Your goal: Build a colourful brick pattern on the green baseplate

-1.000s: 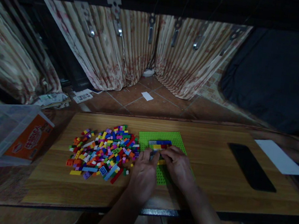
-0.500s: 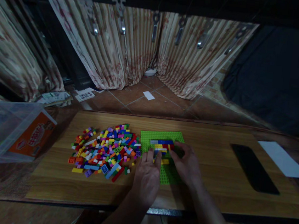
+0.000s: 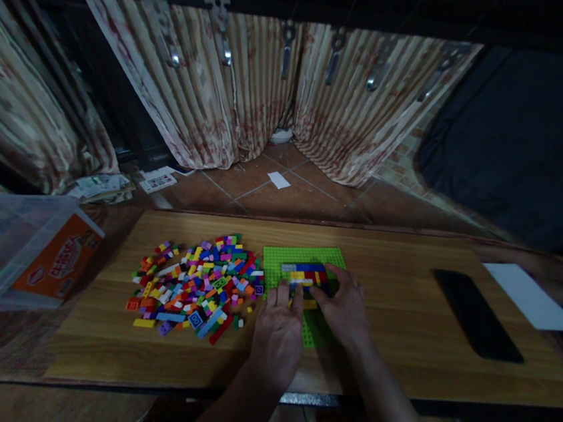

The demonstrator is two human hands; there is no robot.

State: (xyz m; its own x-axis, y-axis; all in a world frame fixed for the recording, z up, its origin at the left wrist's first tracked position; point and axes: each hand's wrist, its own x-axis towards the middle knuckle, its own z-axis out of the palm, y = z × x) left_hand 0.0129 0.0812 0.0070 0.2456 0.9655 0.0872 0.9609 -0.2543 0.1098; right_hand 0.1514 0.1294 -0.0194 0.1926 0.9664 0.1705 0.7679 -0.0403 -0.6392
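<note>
A green baseplate (image 3: 301, 257) lies on the wooden board (image 3: 387, 356), with a small build of blue, yellow, red and grey bricks (image 3: 302, 272) on its far half. My left hand (image 3: 276, 334) rests on the plate's near left part. Its fingers are stretched out and their tips reach the build's front edge. My right hand (image 3: 346, 308) is curled round the right end of the build, thumb at the front and fingers behind. A pile of loose coloured bricks (image 3: 196, 282) lies just left of the plate.
A black phone (image 3: 474, 314) and a white sheet of paper (image 3: 531, 296) lie at the right of the board. A clear plastic box with an orange label (image 3: 30, 252) sits to the left. Striped curtains (image 3: 254, 87) hang behind, above a tiled floor.
My right hand has slid from the plate's middle to the right end of the build. The left hand's fingers have straightened. The view has shifted slightly.
</note>
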